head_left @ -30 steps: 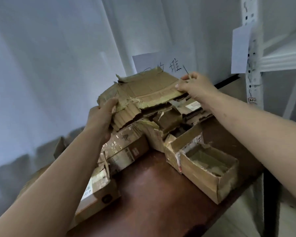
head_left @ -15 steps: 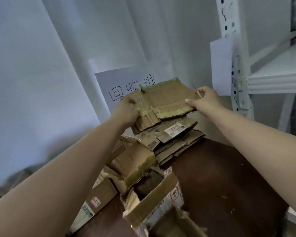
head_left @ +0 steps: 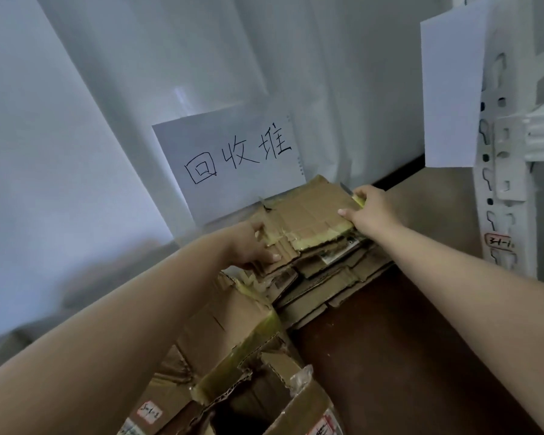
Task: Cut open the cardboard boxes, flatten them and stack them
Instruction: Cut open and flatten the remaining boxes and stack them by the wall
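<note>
A flattened cardboard piece (head_left: 308, 211) is seen lying on top of the stack of flattened boxes (head_left: 333, 277), directly below the handwritten paper sign (head_left: 233, 161) that leans on the wall. The piece is brown and creased into panels, with torn, ragged edges and yellowish tape along its near edge; its corrugated core is exposed where the board is ripped. It is gripped at two sides. The left hand (head_left: 252, 246) is curled round its left edge, thumb on top. The right hand (head_left: 371, 210) pinches its right edge, thumb pressed on the upper face, and a small knife (head_left: 352, 194) with a yellow handle and a thin blade is held in the same hand, blade pointing toward the sign. The stack is counted only roughly: several layers, the exact number cannot be told, one bearing a printed label. Nearer than the stack, away from the sign, two unflattened boxes (head_left: 233, 356) are noted, their flaps open and taped; more may be hidden by the left forearm. All rest on a dark brown table (head_left: 405, 356). One sign is counted, plus one blank white sheet (head_left: 449, 89) to the sign's right, fixed to a white slotted shelf post (head_left: 500, 171).
</note>
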Motion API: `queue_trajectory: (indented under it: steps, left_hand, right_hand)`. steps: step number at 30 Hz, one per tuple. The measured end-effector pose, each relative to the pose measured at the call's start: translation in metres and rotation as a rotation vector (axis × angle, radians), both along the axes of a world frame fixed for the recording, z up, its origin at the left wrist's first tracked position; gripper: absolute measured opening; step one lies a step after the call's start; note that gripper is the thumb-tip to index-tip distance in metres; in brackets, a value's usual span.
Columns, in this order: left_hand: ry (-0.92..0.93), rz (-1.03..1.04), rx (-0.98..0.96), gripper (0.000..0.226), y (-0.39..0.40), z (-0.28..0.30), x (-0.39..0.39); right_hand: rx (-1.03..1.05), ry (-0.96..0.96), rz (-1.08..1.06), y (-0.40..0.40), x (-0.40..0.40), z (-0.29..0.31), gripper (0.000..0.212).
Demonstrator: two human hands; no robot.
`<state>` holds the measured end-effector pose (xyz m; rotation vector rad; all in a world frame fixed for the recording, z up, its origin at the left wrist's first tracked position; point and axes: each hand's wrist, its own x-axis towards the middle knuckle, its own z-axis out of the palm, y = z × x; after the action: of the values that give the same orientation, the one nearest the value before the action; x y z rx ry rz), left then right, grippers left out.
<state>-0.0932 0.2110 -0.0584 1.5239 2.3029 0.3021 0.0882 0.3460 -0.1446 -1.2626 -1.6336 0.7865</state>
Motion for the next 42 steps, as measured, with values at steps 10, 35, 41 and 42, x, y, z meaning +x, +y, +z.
queue_trajectory:
  steps: [10, 35, 41, 42]
  left_hand:
    - [0.542, -0.277, -0.438, 0.094, 0.005, -0.031, 0.006]
    - [0.357, -0.336, -0.238, 0.077, 0.009, -0.034, 0.002]
    - [0.143, -0.257, -0.26, 0.09, 0.043, -0.016, -0.013]
    - [0.142, -0.243, -0.284, 0.094, 0.047, -0.015, -0.018]
  right_hand:
    - [0.268, -0.641, -0.187, -0.012, -0.012, -0.009, 0.036]
    - [0.227, -0.702, 0.332, -0.023, -0.045, 0.008, 0.042]
    - [-0.001, -0.941, 0.464, -0.007, -0.042, 0.016, 0.066]
    - [-0.038, -0.97, 0.498, -0.006, -0.041, 0.014, 0.069]
